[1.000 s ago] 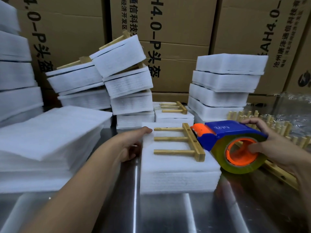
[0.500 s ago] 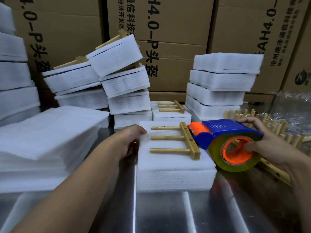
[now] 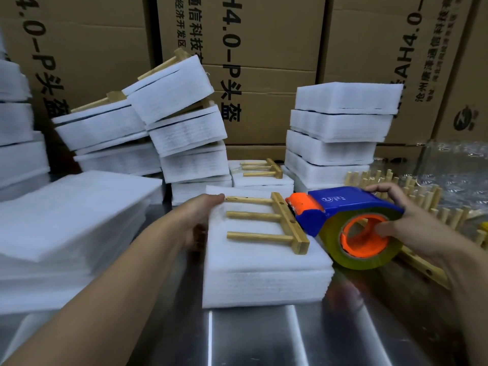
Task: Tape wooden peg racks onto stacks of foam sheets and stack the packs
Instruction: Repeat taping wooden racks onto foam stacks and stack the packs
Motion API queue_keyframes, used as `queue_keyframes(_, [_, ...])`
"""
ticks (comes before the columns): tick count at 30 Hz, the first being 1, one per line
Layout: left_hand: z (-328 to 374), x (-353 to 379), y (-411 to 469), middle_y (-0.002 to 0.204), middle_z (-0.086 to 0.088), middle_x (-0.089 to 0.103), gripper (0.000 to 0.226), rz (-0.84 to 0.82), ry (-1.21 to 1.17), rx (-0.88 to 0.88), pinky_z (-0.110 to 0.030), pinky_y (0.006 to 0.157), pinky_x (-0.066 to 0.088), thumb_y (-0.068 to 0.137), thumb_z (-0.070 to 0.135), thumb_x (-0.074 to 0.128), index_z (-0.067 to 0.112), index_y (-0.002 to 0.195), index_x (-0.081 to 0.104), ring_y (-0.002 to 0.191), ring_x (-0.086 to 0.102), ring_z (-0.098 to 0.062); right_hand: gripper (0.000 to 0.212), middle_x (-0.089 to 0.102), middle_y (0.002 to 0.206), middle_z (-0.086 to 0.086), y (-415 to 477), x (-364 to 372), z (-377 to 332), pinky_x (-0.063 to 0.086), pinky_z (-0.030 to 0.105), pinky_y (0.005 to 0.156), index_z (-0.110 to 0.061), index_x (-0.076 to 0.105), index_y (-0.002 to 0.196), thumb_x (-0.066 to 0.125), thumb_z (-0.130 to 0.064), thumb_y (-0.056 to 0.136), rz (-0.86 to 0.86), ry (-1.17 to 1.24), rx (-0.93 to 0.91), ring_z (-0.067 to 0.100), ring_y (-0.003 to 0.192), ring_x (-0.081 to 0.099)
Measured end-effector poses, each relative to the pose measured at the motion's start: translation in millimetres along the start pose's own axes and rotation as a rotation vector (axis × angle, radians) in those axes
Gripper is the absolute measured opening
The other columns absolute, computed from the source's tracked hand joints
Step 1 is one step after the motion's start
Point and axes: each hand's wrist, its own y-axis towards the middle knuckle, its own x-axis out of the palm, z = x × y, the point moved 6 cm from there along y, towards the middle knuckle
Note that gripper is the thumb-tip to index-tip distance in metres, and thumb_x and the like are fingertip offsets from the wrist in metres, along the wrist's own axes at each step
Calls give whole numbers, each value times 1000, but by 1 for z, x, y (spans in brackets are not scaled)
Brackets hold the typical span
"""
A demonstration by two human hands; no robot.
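A stack of white foam sheets point(image 3: 264, 276) lies on the steel table in front of me. A wooden peg rack point(image 3: 266, 223) with three pegs rests flat on top of it, its bar to the right. My left hand point(image 3: 200, 220) grips the stack's left edge, thumb on top by the far peg's tip. My right hand point(image 3: 412, 228) holds a blue and orange tape dispenser point(image 3: 348, 223) with a yellowish roll; its orange nose touches the rack's bar.
Finished foam packs are piled behind: a leaning heap point(image 3: 171, 128) at centre left and a straight pile point(image 3: 340, 133) at right. Another pack with a rack point(image 3: 261, 175) lies just behind. Loose sheets point(image 3: 68, 223) sit left, loose racks point(image 3: 422, 196) right, cardboard boxes point(image 3: 264, 62) behind.
Little has changed: both hands keep their hold, and the dispenser's nose stays at the rack's bar. The camera has shifted slightly.
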Motion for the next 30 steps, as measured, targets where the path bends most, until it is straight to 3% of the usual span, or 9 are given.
queue_keyframes(3, [-1,-12,-6,111,-21,67,41,11,39,-15,-48,97,47,92,38,54,5,115,61,106,63,-36,66,62,92,8,-2,7,-8,48,22,40,-30,53,100,51,30,74,8,21,-63,12,49,62])
queue_keyframes(5, [3,-27,-10,88,-18,71,33,22,60,-5,-36,74,57,93,33,52,4,103,63,76,70,-30,66,62,93,11,-2,20,-13,47,20,40,-26,55,101,49,33,72,-18,66,-114,11,49,60])
queue_keyframes(11, [16,-74,-18,77,-14,51,27,233,242,65,-29,54,33,98,24,46,6,79,55,58,44,-24,66,61,101,8,2,60,-20,56,30,62,-40,55,103,68,16,70,-105,30,-200,24,72,64])
queue_keyframes(15, [11,-72,-24,44,-7,53,29,310,275,8,-16,35,33,96,23,49,4,76,55,38,51,-19,67,61,108,7,1,62,-18,59,29,66,-42,55,105,76,9,68,-140,71,-192,25,82,68])
queue_keyframes(17, [16,-75,-25,53,-8,53,25,395,397,45,-19,41,35,96,24,50,5,81,56,49,48,-21,67,62,110,6,0,62,-16,58,28,67,-41,55,107,79,5,65,-189,118,-172,25,86,68])
queue_keyframes(20, [37,-64,-30,98,-14,58,24,421,517,231,-31,78,42,99,28,44,9,90,57,83,56,-28,67,64,109,5,-1,63,-16,58,26,67,-38,54,110,79,-2,60,-242,159,-159,25,87,69])
queue_keyframes(22, [45,-43,-37,126,-5,50,44,310,669,335,-30,99,33,100,44,34,11,119,57,117,49,-25,68,64,108,8,-1,63,-15,57,24,65,-37,52,111,78,-1,59,-259,166,-158,22,84,70])
queue_keyframes(24, [42,-18,-41,154,1,26,62,196,933,399,-34,116,16,98,54,20,18,148,29,142,22,-18,70,63,109,9,-1,64,-14,57,26,65,-39,51,111,77,6,64,-273,153,-169,24,84,70])
queue_keyframes(30, [22,4,-38,158,-7,11,55,137,1316,336,-43,116,7,101,43,6,22,152,11,146,3,-18,74,60,108,17,0,60,-13,58,43,72,-50,55,103,66,17,74,-273,111,-217,32,81,68])
